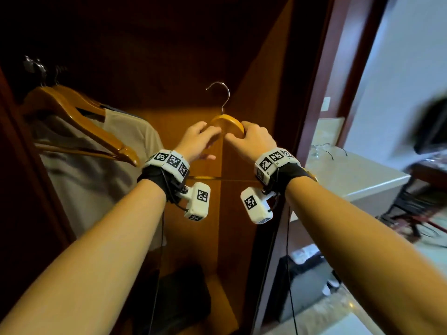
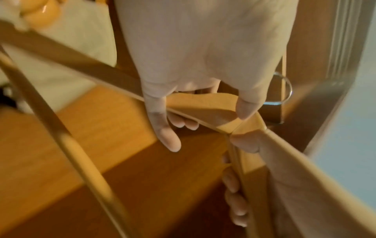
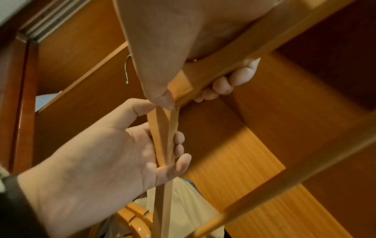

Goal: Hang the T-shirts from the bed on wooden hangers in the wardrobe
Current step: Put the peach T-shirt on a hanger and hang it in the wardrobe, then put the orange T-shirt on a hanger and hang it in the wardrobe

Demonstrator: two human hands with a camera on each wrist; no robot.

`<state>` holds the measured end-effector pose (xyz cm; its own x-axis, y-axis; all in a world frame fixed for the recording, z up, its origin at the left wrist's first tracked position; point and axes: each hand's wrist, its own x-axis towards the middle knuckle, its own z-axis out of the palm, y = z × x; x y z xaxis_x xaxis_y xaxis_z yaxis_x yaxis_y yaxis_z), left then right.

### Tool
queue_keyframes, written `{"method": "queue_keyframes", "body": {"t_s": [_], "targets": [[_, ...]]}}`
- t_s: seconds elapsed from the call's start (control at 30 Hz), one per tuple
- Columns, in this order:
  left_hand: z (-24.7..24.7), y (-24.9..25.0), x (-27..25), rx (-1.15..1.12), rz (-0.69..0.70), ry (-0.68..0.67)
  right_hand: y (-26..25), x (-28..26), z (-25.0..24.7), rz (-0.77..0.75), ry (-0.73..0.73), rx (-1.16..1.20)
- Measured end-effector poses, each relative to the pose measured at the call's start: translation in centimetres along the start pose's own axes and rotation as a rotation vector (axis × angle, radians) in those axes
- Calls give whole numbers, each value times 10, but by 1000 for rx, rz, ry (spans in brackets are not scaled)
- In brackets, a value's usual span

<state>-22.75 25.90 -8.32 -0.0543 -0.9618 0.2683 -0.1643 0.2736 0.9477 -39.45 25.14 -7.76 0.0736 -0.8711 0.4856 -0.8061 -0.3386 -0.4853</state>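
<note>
Both hands hold one bare wooden hanger (image 1: 227, 123) up inside the open wardrobe (image 1: 261, 93), in front of its back panel. The hanger is honey-coloured, glossy wood with a silver wire hook (image 1: 221, 95) standing upright from its rounded crown — no shirt is on it. The left hand (image 1: 197, 139) grips the crown's left side, thumb on top and fingers curled under the arm; the right hand (image 1: 255, 139) grips the right side the same way, thumb pressed near the centre joint and fingers wrapped beneath. From the wrist views the two sloping arms of the hanger run away from the hands, and a round lower bar (image 2: 81, 153) crosses below them.

At the wardrobe's left side, two more wooden hangers (image 1: 79, 117) hang from their hooks close together, and a pale beige T-shirt (image 1: 101, 170) is draped on the rear one. A dark folded item (image 1: 183, 298) lies on the wardrobe's floor. Outside the wardrobe's right edge stands a pale counter (image 1: 358, 180) — a pair of glasses (image 1: 324, 151) rests near its back edge.
</note>
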Motion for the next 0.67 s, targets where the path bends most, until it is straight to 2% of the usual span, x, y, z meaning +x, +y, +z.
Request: {"method": "queue_keyframes", "body": {"t_s": [0.27,0.4,0.67], "targets": [[124,-17,-27,-181,-62,-158,95,-75,-58,162,74,-18],[207,-25,-36,-260,-118,-233,165,-110,-93,286,126,-79],[399,-33,-47,-330,-99,-403,333,-192,-178,404,239,68]]}}
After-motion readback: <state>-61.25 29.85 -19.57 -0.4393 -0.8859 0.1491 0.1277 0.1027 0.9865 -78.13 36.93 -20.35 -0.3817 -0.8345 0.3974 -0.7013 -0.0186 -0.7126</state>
